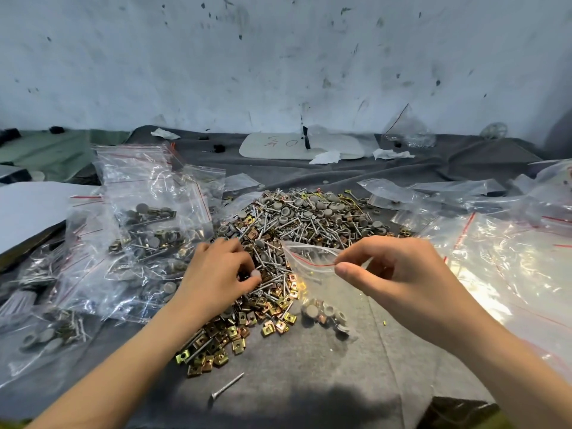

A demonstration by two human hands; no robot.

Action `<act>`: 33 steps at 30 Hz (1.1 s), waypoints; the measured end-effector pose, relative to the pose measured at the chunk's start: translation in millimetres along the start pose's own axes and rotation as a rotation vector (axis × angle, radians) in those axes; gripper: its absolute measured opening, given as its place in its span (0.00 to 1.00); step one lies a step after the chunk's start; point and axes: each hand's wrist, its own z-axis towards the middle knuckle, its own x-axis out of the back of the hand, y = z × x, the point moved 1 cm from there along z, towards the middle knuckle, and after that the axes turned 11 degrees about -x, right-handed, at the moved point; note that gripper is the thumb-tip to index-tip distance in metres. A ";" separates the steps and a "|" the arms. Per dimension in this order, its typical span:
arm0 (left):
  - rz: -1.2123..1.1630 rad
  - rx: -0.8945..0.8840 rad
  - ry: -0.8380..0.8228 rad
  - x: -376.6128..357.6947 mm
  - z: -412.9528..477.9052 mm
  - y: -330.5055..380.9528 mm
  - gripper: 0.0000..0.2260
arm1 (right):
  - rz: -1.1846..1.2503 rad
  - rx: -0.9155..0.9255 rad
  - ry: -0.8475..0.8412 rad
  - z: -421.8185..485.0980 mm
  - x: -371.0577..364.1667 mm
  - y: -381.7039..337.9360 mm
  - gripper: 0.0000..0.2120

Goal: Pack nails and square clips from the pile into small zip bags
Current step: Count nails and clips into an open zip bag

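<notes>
A big pile of silver nails with grey caps (pixel 306 218) lies mid-table, with brass-coloured square clips (pixel 247 323) spread along its near side. My left hand (pixel 216 274) rests on the pile with fingers curled, picking at pieces near a grey cap; what it holds is hidden. My right hand (pixel 399 280) pinches the red-striped mouth of a small clear zip bag (pixel 309 264), held open just right of the left hand. A few caps and clips (pixel 325 314) show through the bag's lower part on the cloth.
Filled zip bags (pixel 145 230) are heaped at the left. Empty bags (pixel 501 243) spread over the right side. A single screw (pixel 227 386) lies on the grey cloth (pixel 325 373) near me. A white board (pixel 300 147) and paper scraps sit by the stained wall.
</notes>
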 end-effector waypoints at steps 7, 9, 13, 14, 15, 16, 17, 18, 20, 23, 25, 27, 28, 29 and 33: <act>-0.705 -0.147 0.306 68.7 7.1 49.1 0.13 | 0.005 0.012 0.000 -0.5 -0.7 -0.7 0.05; -0.693 -0.224 0.259 77.0 7.3 62.8 0.14 | -0.010 0.023 -0.006 -0.5 -1.8 -2.3 0.05; -0.584 -0.224 0.192 75.0 9.8 71.3 0.17 | -0.019 0.030 -0.013 -1.1 -1.2 -2.1 0.05; -0.553 -0.206 0.209 73.9 10.3 70.5 0.18 | -0.014 0.030 -0.011 -1.5 -0.7 -1.8 0.05; -0.521 -0.187 0.233 73.5 10.5 69.0 0.18 | -0.011 0.031 -0.010 -1.6 -0.4 -1.6 0.05; -0.494 -0.176 0.261 73.5 10.4 67.3 0.18 | -0.009 0.031 -0.007 -2.0 -0.1 -1.3 0.05; -0.485 -0.171 0.294 73.6 10.2 64.4 0.18 | -0.006 0.032 -0.006 -2.2 0.0 -1.0 0.05; -0.498 -0.164 0.333 73.6 9.7 60.3 0.18 | -0.003 0.032 -0.006 -2.5 0.1 -0.7 0.05; -0.549 -0.126 0.395 72.9 8.5 47.7 0.16 | 0.001 0.032 -0.006 -2.6 0.4 0.0 0.05; -0.432 -0.053 0.305 62.5 6.5 24.5 0.08 | 0.007 0.029 -0.004 -2.0 0.5 1.4 0.05; -0.318 -0.019 0.070 47.6 3.2 11.3 0.01 | 0.010 0.023 -0.003 -1.2 -0.1 1.9 0.04; -0.161 -0.012 -0.108 31.3 -3.9 1.9 0.04 | 0.011 0.026 -0.006 -1.1 -0.9 1.6 0.03; -0.080 -0.011 -0.161 25.2 -7.8 -1.8 0.06 | 0.013 0.030 -0.006 -1.4 -1.1 1.3 0.02; -0.023 -0.011 -0.186 22.0 -11.5 -3.7 0.08 | 0.014 0.033 -0.008 -1.4 -1.2 1.2 0.02; -0.009 -0.060 -0.187 20.4 -19.2 -4.2 0.09 | 0.011 0.031 -0.014 -0.5 -1.6 2.0 0.04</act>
